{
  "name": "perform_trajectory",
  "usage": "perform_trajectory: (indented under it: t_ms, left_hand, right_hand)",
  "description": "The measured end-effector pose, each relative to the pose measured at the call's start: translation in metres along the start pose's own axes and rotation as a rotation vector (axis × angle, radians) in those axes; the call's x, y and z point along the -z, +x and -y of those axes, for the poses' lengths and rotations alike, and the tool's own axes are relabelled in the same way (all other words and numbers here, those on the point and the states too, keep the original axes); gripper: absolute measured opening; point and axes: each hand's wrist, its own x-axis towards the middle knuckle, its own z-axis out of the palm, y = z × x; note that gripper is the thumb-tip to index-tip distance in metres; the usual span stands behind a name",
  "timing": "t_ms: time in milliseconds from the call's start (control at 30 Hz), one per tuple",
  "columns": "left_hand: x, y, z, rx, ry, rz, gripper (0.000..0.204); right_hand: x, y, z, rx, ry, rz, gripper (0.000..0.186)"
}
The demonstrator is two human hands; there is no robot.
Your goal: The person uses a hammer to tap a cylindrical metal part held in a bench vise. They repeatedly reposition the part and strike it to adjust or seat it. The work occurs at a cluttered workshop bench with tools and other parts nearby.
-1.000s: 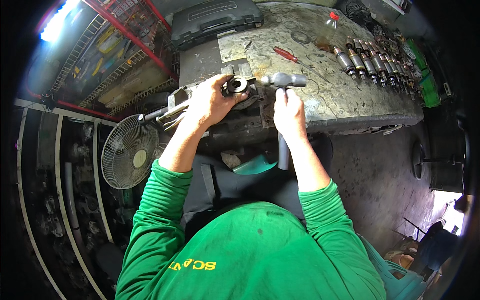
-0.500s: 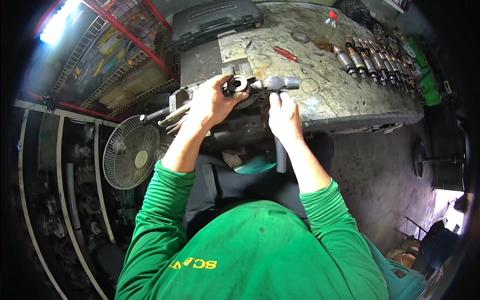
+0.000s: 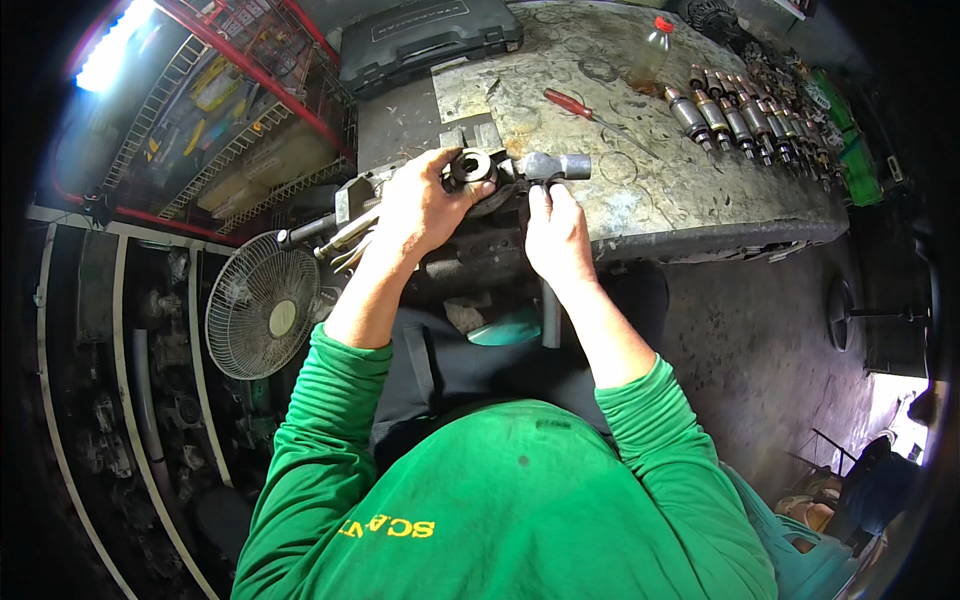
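Note:
My left hand (image 3: 420, 212) is closed around a round metal part (image 3: 484, 160) with a dark hole through its middle. It holds this part at a bench vise (image 3: 353, 198) on the near edge of the bench. A ball-peen hammer (image 3: 566, 166) is in my right hand (image 3: 560, 238), gripped high near the head. The hammer head lies sideways, close beside the round part; whether they touch I cannot tell. Its grey handle (image 3: 551, 320) hangs below my right hand toward my lap. My fingertips and the head's shadow hide part of the work.
A red-handled screwdriver (image 3: 568, 102) lies on the worn workbench (image 3: 545, 60). Beyond it stands a red-capped bottle (image 3: 651, 58), near rows of motor armatures (image 3: 690, 115). A dark tool case (image 3: 430, 40) sits at the back left. A fan (image 3: 262, 310) stands left of my forearm.
My right hand has moved slightly left with the hammer, bringing its head a little closer to the round part. My left hand keeps its hold and has barely moved.

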Motion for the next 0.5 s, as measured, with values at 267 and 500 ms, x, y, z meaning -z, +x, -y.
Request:
perform_trajectory:
  t_ms: [267, 500]
  left_hand:
    - [-0.008, 0.000, 0.006, -0.028, -0.004, -0.037, 0.072]
    - [-0.011, -0.005, 0.003, 0.008, 0.009, -0.081, 0.072]
  right_hand:
    - [-0.006, -0.002, 0.004, 0.027, 0.006, -0.069, 0.035]
    - [-0.012, -0.007, 0.011, -0.020, 0.062, -0.124, 0.034]
